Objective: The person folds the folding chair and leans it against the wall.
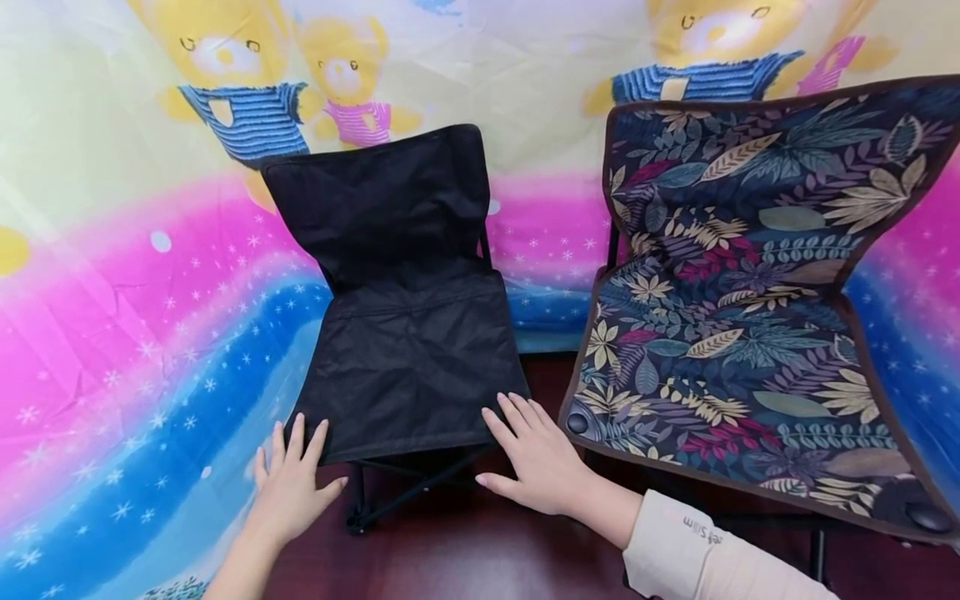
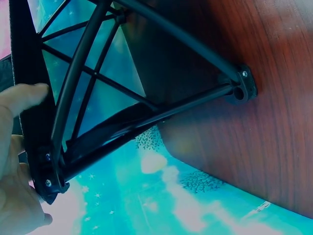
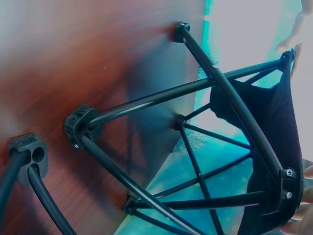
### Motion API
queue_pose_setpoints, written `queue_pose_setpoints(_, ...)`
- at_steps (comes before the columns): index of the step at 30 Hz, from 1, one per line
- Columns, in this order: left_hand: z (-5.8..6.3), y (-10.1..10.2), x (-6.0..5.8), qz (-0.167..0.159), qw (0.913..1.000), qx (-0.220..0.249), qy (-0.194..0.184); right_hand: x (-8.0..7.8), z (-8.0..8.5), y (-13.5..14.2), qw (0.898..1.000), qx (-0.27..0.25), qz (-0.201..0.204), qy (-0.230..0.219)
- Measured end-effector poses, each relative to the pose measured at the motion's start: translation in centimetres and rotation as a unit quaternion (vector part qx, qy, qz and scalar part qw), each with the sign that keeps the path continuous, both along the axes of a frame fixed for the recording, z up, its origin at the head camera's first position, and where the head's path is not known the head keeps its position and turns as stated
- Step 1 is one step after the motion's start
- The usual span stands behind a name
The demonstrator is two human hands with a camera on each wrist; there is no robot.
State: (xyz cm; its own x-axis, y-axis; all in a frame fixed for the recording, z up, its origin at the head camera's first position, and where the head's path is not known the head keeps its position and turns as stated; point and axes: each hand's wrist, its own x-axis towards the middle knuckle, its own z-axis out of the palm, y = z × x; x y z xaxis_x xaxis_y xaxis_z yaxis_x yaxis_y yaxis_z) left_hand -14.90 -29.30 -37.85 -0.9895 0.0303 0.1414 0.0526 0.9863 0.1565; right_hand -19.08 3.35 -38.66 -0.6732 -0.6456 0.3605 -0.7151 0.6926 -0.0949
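A small black folding chair [image 1: 416,367] with a fabric seat and back stands unfolded on the dark red wood surface. My left hand [image 1: 291,487] rests at the front left corner of its seat, fingers spread and fairly straight. At the front right corner my right hand [image 1: 538,458] lies with straight fingers on the seat edge, thumb held apart. In the left wrist view, a screwed corner joint [image 2: 49,169] sits beside my fingers, above crossed metal tubes. Fingertips [image 3: 308,196] show by the other corner joint [image 3: 287,183] in the right wrist view.
A second folding chair [image 1: 735,350] with leaf-patterned fabric stands close on the right, beside my right forearm. Behind both hangs a colourful cloth [image 1: 97,208] printed with bears. Reddish wood [image 2: 274,122] lies under the chair feet; one foot joint [image 3: 32,156] stands at the left in the right wrist view.
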Motion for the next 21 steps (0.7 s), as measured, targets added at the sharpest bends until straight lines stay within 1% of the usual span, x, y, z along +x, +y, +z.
queue_pose_setpoints(5,-0.1,-0.1,0.0,-0.003,0.9999,-0.001,0.013,0.1,-0.4,0.0,1.000,-0.003,-0.007,0.002)
queue_pose_setpoints(9,-0.3,-0.2,0.1,-0.014,0.9992,0.002,0.038,0.2,-0.8,-0.2,1.000,0.004,-0.013,0.005)
queue_pose_setpoints(14,-0.5,-0.6,0.0,-0.029,0.9976,-0.002,0.063,0.2,-1.0,-0.2,1.000,-0.005,-0.018,0.019)
queue_pose_setpoints(21,-0.9,-1.0,0.0,-0.030,0.9956,0.006,0.088,0.3,-1.3,-0.2,0.999,-0.003,-0.023,0.039)
